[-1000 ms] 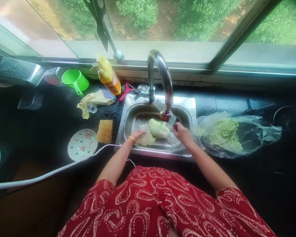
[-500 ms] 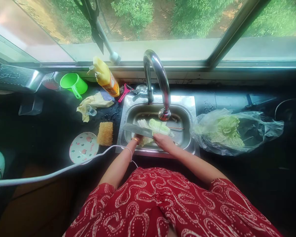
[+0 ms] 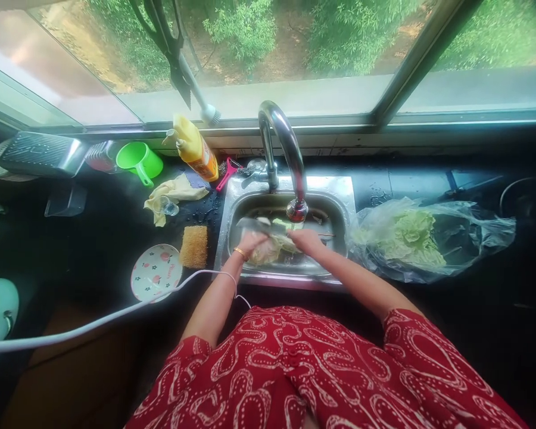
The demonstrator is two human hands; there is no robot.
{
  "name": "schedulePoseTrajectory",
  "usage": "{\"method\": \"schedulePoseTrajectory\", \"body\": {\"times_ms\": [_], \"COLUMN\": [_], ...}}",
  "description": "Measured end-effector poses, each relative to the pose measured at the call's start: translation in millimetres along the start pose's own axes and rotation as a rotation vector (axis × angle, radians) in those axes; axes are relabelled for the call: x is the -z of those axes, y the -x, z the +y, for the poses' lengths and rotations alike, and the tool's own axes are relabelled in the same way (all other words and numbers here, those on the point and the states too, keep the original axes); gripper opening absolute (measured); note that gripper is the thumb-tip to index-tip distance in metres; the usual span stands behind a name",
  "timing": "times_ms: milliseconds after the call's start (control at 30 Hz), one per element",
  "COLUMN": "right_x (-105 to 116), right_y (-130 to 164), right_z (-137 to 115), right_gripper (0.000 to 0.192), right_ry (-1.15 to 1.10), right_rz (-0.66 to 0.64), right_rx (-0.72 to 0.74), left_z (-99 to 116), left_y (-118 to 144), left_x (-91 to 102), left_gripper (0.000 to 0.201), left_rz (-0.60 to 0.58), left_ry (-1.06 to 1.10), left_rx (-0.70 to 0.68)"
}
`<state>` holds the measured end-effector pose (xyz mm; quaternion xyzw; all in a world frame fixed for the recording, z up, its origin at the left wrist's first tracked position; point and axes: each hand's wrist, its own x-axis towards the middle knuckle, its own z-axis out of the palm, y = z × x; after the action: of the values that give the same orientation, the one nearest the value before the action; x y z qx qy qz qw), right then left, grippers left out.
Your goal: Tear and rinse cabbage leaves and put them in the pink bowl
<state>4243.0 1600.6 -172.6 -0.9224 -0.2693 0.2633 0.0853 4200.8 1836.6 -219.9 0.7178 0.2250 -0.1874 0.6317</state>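
Over the steel sink [image 3: 226, 253], my right hand [image 3: 307, 241] is closed round the handle of a kitchen knife [image 3: 274, 228]. Its wide blade points left and is smeared by motion. My left hand [image 3: 251, 241], with a gold bangle at the wrist, is at the blade, and its fingers blur into it, so I cannot tell how they are set. Pieces of cabbage [image 3: 264, 255] lie in the sink below the hands, partly covered by them and the knife. The faucet [image 3: 295, 167] arches over the sink just beyond my hands.
On the right, a clear plastic bag [image 3: 467, 238] holds more cabbage [image 3: 413, 235]. At left are a loofah sponge [image 3: 193, 246], patterned plate [image 3: 154, 271], cloth [image 3: 176, 190], yellow bottle [image 3: 196, 152], pink peeler [image 3: 227, 173] and green mug [image 3: 138, 161]. A white cable [image 3: 116, 313] crosses near my left forearm.
My left hand has come up from behind the blade to its near side. My right hand and the knife have shifted slightly right and up. The view has tilted a little.
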Motion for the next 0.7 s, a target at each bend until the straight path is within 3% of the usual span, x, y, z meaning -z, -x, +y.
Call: {"method": "schedulePoseTrajectory", "body": {"times_ms": [100,333,500,700], "right_x": [11,27,24,23], "right_y": [3,22,17,-5], "right_z": [20,57,85,101], "right_gripper": [0.034,0.036,0.032,0.033], "right_ry": [0.041,0.075,-0.032,-0.183], "right_rz": [0.043,0.341,0.476,0.443], "right_rx": [-0.144,-0.434,-0.643,-0.772], "left_z": [7,33,55,68], "left_y": [6,12,11,0], "left_x": [4.2,6.1,-17.4,-58.1], "left_gripper": [0.048,0.057,0.06,0.055], "left_rz": [-0.039,-0.078,-0.232,-0.324], "left_ry": [0.077,0.281,0.288,0.181], "left_rx": [0.04,-0.005,-0.046,-0.089]}}
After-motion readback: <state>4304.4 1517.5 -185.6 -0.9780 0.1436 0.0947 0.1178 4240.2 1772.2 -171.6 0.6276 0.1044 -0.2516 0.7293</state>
